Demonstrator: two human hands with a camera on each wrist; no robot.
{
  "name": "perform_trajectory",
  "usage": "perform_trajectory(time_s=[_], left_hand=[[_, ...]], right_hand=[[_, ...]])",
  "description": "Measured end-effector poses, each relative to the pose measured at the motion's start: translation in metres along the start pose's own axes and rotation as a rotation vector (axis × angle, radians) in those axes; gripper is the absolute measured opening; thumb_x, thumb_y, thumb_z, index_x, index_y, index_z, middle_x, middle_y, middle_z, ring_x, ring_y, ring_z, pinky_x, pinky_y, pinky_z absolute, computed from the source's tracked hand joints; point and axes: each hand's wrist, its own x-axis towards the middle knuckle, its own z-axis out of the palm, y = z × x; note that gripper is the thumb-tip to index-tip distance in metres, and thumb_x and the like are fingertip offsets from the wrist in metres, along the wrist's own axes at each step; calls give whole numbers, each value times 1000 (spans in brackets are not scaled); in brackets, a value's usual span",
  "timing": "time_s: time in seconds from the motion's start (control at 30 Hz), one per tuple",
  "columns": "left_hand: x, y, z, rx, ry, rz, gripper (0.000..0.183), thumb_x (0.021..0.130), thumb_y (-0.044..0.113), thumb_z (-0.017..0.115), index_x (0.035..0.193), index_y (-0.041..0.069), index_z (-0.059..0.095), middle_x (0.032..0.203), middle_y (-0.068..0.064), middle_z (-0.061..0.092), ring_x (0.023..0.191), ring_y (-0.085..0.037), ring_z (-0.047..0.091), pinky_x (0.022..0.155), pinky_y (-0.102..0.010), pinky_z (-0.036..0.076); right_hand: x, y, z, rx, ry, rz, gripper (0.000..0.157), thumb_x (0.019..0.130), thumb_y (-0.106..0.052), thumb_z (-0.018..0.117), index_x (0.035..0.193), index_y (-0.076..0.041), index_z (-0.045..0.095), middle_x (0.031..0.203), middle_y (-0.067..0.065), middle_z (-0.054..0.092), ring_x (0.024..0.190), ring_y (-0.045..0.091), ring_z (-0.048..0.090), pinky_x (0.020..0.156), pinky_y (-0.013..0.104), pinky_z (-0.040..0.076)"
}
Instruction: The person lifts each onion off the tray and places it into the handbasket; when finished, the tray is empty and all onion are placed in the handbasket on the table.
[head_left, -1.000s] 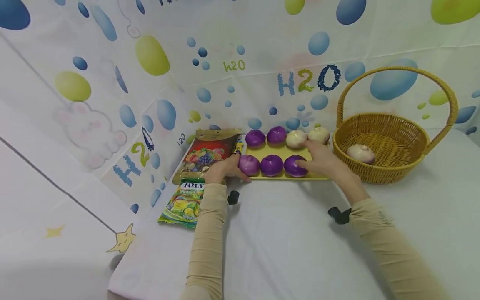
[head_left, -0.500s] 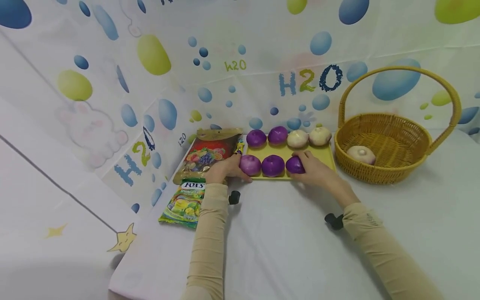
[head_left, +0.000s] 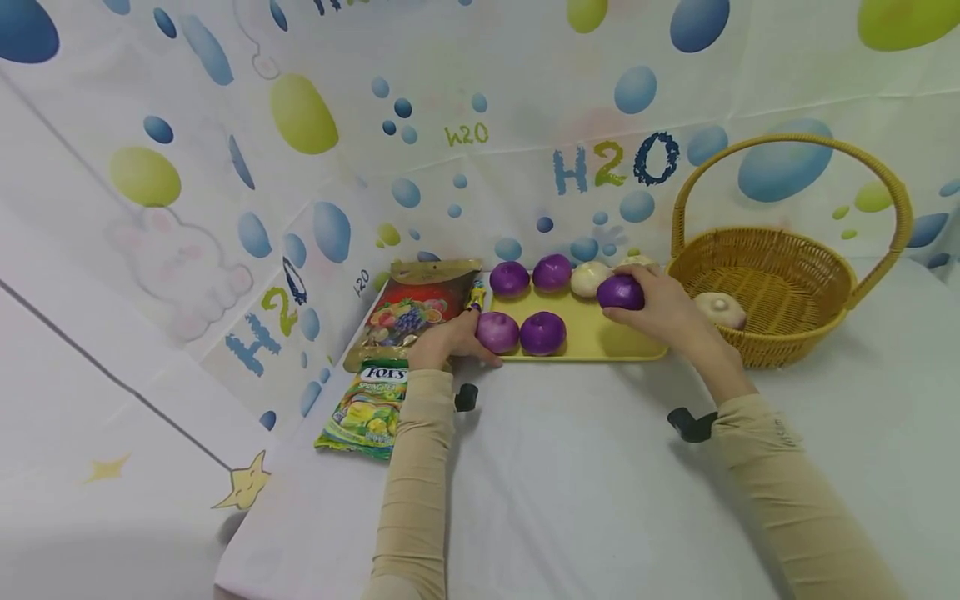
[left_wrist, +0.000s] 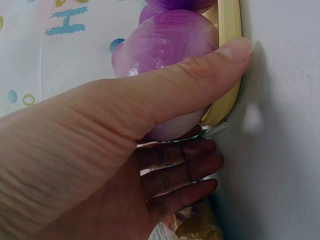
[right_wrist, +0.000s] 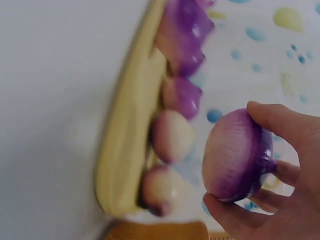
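My right hand (head_left: 667, 312) holds a purple onion (head_left: 620, 292) between thumb and fingers, raised over the right part of the yellow tray (head_left: 600, 343). The right wrist view shows the same onion (right_wrist: 235, 155) in the fingers, away from the tray's row of onions. At the tray's left end, my left hand (head_left: 450, 337) lies beside a light purple onion (head_left: 498, 332). Its thumb stretches straight across that onion to the tray's front rim in the left wrist view, the other fingers extended behind. Another purple onion (head_left: 543, 333) sits beside it in the front row.
Two purple onions (head_left: 510, 279) and two white ones (head_left: 590, 279) fill the tray's back row. A wicker basket (head_left: 780, 346) with one white onion (head_left: 722, 309) stands at right. Left lie a red-gold fruit-print bag (head_left: 412, 304) and a green Fox's candy bag (head_left: 367, 412).
My right hand has taken the rightmost front-row purple onion and lifted it up and to the right, off its spot. The left hand stays at the tray's left end.
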Motion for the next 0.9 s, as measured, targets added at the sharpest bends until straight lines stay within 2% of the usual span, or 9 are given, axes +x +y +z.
perform_trajectory(time_s=[0.2, 0.3, 0.47, 0.73, 0.9], left_hand=[[0, -2, 1, -2, 18, 6, 110, 67, 50, 81, 149, 9, 21, 151, -12, 29, 136, -28, 31, 109, -46, 28], [0, -2, 1, -8, 14, 15, 110, 68, 49, 81, 149, 8, 21, 151, -13, 29, 136, -28, 31, 110, -47, 27], [0, -1, 0, -12, 8, 12, 110, 68, 49, 82, 150, 8, 20, 151, -13, 29, 136, -29, 30, 110, -47, 27], [2, -2, 1, -12, 2, 0, 112, 67, 50, 82, 150, 10, 18, 153, -13, 26, 137, -30, 28, 109, -49, 27], [4, -3, 1, -12, 2, 7, 112, 67, 50, 82, 150, 9, 19, 153, -13, 26, 137, -30, 29, 109, -49, 27]], right_hand=[[-10, 14, -34, 30, 112, 97, 78, 84, -53, 63, 145, -14, 34, 137, 25, 35, 119, 48, 39, 93, 66, 37], [-16, 23, -50, 47, 131, 173, 81, 85, -57, 58, 148, -16, 29, 142, 25, 29, 122, 49, 35, 92, 67, 35], [-26, 45, -69, 53, 159, 259, 88, 84, -60, 57, 149, -12, 24, 140, 30, 25, 123, 53, 31, 91, 71, 32], [-38, 75, -80, 60, 183, 319, 89, 86, -55, 58, 148, -2, 22, 138, 36, 25, 122, 56, 28, 93, 70, 29], [-43, 87, -83, 30, 195, 357, 76, 89, -47, 56, 139, 6, 32, 133, 39, 33, 118, 57, 31, 93, 68, 31]])
